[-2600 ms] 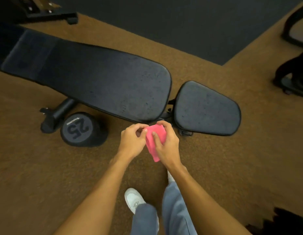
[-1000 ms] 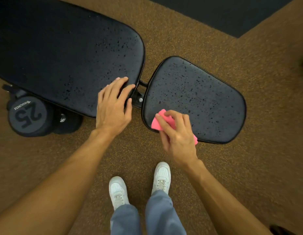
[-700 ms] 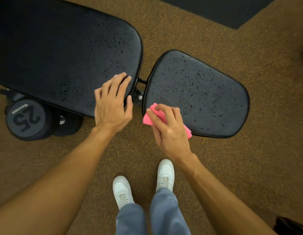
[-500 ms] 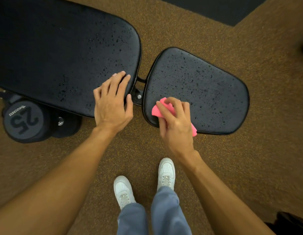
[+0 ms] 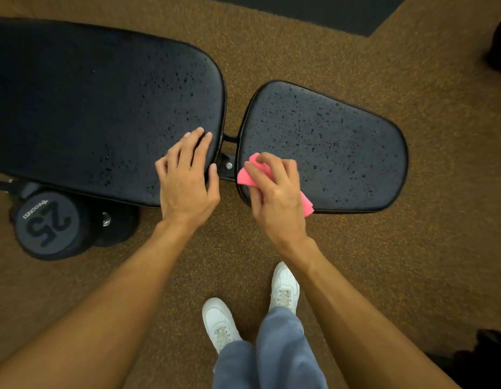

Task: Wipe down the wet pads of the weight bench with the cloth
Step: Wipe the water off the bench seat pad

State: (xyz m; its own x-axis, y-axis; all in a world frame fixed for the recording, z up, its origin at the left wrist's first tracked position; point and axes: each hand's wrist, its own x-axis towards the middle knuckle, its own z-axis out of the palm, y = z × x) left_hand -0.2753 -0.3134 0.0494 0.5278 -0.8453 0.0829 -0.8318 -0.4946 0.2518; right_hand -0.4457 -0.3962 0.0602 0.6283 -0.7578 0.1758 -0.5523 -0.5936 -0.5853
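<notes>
Under everything, brown speckled floor (image 5: pixel 412 262), with a dark mat (image 5: pixel 314 9) far beyond the fingers. Beneath the left fingers (image 5: pixel 199 144) and running off to their left is the long black back pad (image 5: pixel 89 108), with droplets mostly on the end near the fingers. Beneath the right fingers (image 5: pixel 260 169) and spreading to their right is the shorter seat pad (image 5: pixel 342 141), beaded with droplets all over. The pads are apart, with a gap between them. Down-left of the left fingers a black dumbbell (image 5: pixel 47 223) marked 25 lies on the floor, partly under the back pad's near edge. Left hand (image 5: pixel 185 181) lies flat on the back pad's near right corner, fingers straight and slightly spread, holding nothing, thumb past the pad edge. Right hand (image 5: pixel 274 189) is on the seat pad's near left corner, fingers curled over the pink cloth (image 5: pixel 245 176) and pressing it onto the pad. The cloth pokes out left of the fingers and right of the palm. Two white sneakers (image 5: pixel 220 321) stand on the floor, nearer the person than both hands. Between the two sets of fingers is a metal bracket with a silver bolt (image 5: pixel 229 165).
</notes>
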